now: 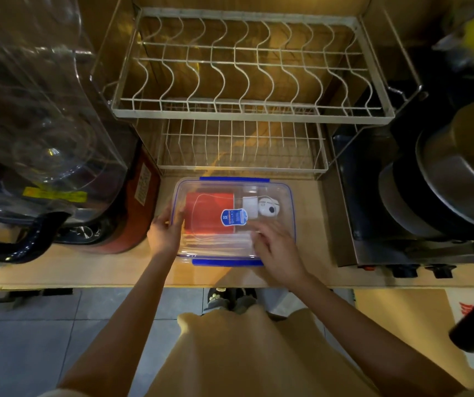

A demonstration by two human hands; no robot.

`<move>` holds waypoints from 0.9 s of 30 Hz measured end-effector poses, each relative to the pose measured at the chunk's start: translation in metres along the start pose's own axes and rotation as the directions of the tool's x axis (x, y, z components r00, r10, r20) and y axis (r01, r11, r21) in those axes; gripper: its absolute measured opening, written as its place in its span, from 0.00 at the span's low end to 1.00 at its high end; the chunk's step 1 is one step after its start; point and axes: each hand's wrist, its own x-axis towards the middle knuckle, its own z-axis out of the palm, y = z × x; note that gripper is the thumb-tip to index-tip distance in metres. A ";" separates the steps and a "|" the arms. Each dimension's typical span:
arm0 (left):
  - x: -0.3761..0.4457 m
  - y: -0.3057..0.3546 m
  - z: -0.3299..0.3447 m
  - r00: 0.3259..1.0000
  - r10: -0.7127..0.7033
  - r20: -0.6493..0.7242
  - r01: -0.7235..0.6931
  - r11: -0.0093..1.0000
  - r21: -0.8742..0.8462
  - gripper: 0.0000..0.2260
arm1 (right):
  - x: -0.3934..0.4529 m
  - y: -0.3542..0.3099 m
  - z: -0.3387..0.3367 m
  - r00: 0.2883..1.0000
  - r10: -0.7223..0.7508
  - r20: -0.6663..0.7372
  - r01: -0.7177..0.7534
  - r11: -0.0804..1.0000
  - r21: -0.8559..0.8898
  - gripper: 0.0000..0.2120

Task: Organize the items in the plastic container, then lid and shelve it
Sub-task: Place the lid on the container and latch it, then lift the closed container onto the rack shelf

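Observation:
A clear plastic container [286, 196] with blue clips sits on the wooden counter, its transparent lid [218, 186] resting on top with a blue label in the middle. Through the lid I see a red flat item [205, 207], a small white device with a cable [268, 209] and pale folded sheets along the near side. My left hand [164, 232] grips the container's left edge. My right hand [276, 249] lies flat on the near right part of the lid, fingers spread.
A two-tier white wire dish rack [247, 110] stands directly behind the container. A red appliance with a clear jug [58, 138] is at the left. A dark stove with stacked metal pots [430, 181] is at the right. The counter edge runs just below my hands.

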 end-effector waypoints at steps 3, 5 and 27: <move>0.005 -0.005 -0.007 0.995 -0.093 0.034 0.095 0.993 -0.064 0.22 | 0.007 0.010 -0.020 0.937 0.207 -0.280 -0.253 0.957 -0.139 0.17; 0.007 -0.005 -0.011 0.994 -0.090 0.066 0.095 0.992 -0.079 0.21 | 0.012 0.019 -0.031 0.867 0.431 -0.250 -0.454 0.890 -0.043 0.25; -0.075 0.094 -0.075 0.961 0.266 0.071 -0.212 0.879 -0.427 0.16 | -0.004 -0.037 -0.141 0.852 0.481 -0.207 -0.203 0.667 0.717 0.08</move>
